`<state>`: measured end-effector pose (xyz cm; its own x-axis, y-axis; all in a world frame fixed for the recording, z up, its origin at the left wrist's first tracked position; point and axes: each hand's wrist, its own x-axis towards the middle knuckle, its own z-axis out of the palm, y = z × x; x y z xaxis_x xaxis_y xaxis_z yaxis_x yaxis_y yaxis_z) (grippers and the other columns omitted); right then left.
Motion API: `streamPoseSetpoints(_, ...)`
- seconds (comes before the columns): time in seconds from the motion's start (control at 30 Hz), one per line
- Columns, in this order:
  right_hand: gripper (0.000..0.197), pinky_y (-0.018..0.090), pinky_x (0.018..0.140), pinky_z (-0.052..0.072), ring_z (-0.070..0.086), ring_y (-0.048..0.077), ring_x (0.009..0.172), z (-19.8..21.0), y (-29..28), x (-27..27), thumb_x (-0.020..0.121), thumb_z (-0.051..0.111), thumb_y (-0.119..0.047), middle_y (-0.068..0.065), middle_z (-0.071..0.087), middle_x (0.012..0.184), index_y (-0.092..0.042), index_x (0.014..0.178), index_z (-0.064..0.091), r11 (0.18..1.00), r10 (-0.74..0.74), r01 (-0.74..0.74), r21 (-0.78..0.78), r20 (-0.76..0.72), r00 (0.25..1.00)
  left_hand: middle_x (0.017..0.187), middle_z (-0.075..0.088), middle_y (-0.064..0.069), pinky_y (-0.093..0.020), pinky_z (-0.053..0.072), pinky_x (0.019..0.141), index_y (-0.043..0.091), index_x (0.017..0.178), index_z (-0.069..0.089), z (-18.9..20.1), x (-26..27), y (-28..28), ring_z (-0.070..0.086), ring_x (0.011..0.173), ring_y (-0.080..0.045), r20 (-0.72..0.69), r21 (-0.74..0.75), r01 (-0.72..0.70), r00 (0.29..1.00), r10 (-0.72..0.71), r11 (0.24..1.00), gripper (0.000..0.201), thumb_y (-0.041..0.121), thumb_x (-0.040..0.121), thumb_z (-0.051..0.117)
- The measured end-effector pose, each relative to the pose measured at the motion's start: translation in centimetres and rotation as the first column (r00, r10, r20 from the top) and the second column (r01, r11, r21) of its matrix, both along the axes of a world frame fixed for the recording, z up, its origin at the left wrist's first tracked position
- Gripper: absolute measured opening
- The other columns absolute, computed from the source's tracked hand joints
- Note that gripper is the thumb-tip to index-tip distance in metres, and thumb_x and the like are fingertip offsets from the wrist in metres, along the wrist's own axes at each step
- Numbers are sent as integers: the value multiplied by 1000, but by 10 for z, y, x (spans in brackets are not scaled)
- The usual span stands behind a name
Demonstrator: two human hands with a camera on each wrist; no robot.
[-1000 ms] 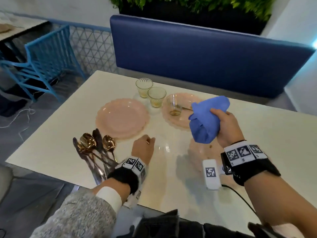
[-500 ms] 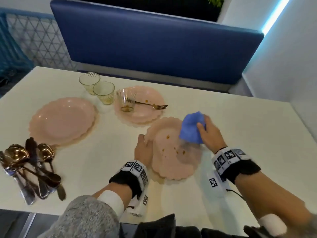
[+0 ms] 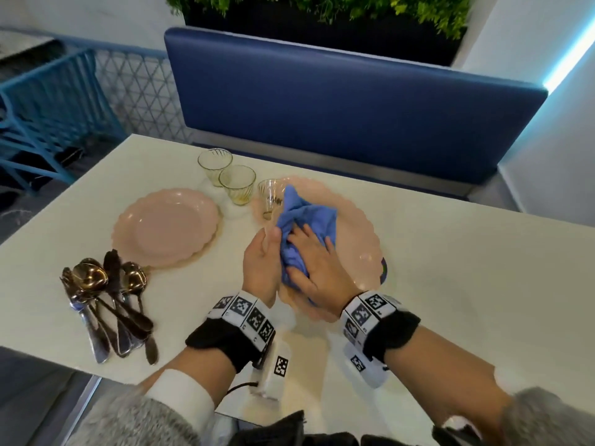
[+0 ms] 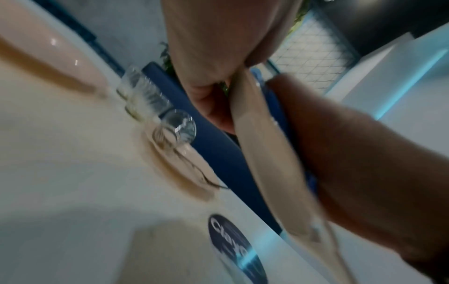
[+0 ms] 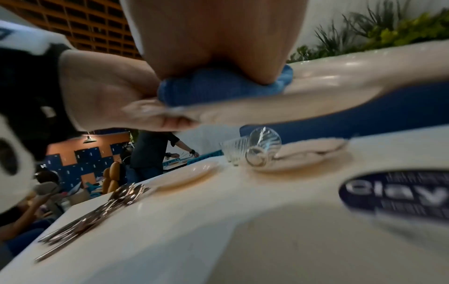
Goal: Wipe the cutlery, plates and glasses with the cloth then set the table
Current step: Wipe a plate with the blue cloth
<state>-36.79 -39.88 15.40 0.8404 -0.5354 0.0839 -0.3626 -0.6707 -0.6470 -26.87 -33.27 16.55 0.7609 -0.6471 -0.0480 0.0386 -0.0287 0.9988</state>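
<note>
My left hand [image 3: 265, 249] pinches the left rim of a pink scalloped plate [image 3: 360, 239] and holds it lifted and tilted above the table; in the left wrist view the thumb and fingers clamp the plate's [image 4: 262, 153] rim. On the plate's face my right hand [image 3: 310, 255] lies palm down with spread fingers and presses a bunched blue cloth [image 3: 309, 217]. The right wrist view has the cloth [image 5: 218, 86] squeezed between palm and plate [image 5: 340, 92]. A second pink plate [image 3: 167, 226] lies to the left. A pile of gold and steel cutlery [image 3: 106, 300] lies at the near left.
Two glasses [image 3: 215, 162] [image 3: 237, 183] stand at the back. A third glass [image 3: 269, 199] sits on a further plate, mostly hidden behind the lifted one. A round dark sticker [image 5: 401, 192] marks the white table [image 3: 467, 284]. A blue bench [image 3: 338, 107] runs behind.
The left hand has lifted the crumb-spotted plate off the table by its rim. The right hand has moved the cloth from the plate's far edge onto its face.
</note>
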Motion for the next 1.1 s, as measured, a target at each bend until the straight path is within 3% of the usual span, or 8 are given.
streamPoseSetpoints(0.2, 70, 42, 93, 43, 53, 28, 115, 21, -23, 12, 74, 29, -49, 8, 57, 127, -9, 126, 55, 947, -225, 219, -237, 1, 974, 69, 54, -4, -27, 45, 60, 12, 73, 56, 25, 52, 32, 48, 65, -14, -34, -90, -113, 993, 110, 990, 32, 25, 99, 43)
streamPoseSetpoints(0.37, 42, 37, 79, 40, 48, 23, 84, 1, 71, 36, 76, 33, -31, 10, 56, 90, -3, 90, 61, 998, 6, -3, -63, 51, 999, 69, 55, 1, -21, 45, 62, 9, 86, 60, 24, 90, 53, 50, 64, -7, -64, -77, -249, 967, 245, 965, 26, 24, 99, 42)
streamPoseSetpoints(0.57, 48, 31, 115, 24, 38, 23, 134, 28, 74, 121, 88, 36, -19, 13, 47, 140, -1, 131, 49, 975, 217, -203, -86, 193, 957, 78, 60, -6, -23, 47, 68, 2, 87, 60, 37, 115, 69, 54, 71, -12, 15, -33, -137, 990, 138, 990, 39, 32, 100, 37)
streamPoseSetpoints(0.67, 43, 37, 108, 33, 39, 23, 133, 21, 31, 129, 90, 35, -25, 9, 50, 139, -10, 126, 54, 977, -20, 43, -211, 107, 994, 89, 63, -7, -28, 47, 73, 3, 98, 63, 38, 136, 85, 55, 83, -16, 65, 24, -63, 996, 61, 998, 41, 35, 99, 38)
streamPoseSetpoints(0.73, 38, 42, 94, 44, 52, 33, 117, 22, 11, 125, 90, 40, -27, 12, 58, 124, -13, 119, 59, 954, -275, 287, -91, 117, 954, 116, 62, -4, -32, 46, 93, 9, 119, 60, 31, 161, 96, 56, 106, -19, 105, 123, -98, 991, 85, 988, 42, 37, 99, 36)
streamPoseSetpoints(0.83, 42, 48, 87, 48, 56, 40, 103, 21, -7, 117, 89, 43, -26, 23, 54, 117, -1, 122, 54, 898, -435, 436, -65, 31, 900, 123, 60, -12, -40, 42, 99, 6, 120, 57, 16, 217, 102, 55, 110, -28, 183, 260, -216, 968, 172, 941, 45, 38, 99, 34)
streamPoseSetpoints(0.97, 45, 18, 63, 42, 57, 24, 63, 19, -2, 124, 79, 27, -36, 11, 57, 74, 0, 84, 53, 891, -452, 452, 50, 205, 868, 130, 51, -26, -40, 35, 99, -7, 123, 50, 2, 287, 94, 48, 120, -38, 252, 516, -333, 940, 232, 789, 48, 30, 102, 27)
streamPoseSetpoints(1.1, 22, 22, 64, 38, 50, 18, 78, 25, 7, 127, 89, 35, -20, 3, 51, 88, -10, 93, 54, 842, -533, 536, 62, 246, 810, 135, 46, -30, -43, 34, 101, -8, 130, 42, -13, 313, 80, 44, 125, -42, 228, 639, -317, 948, 221, 701, 45, 25, 101, 29)
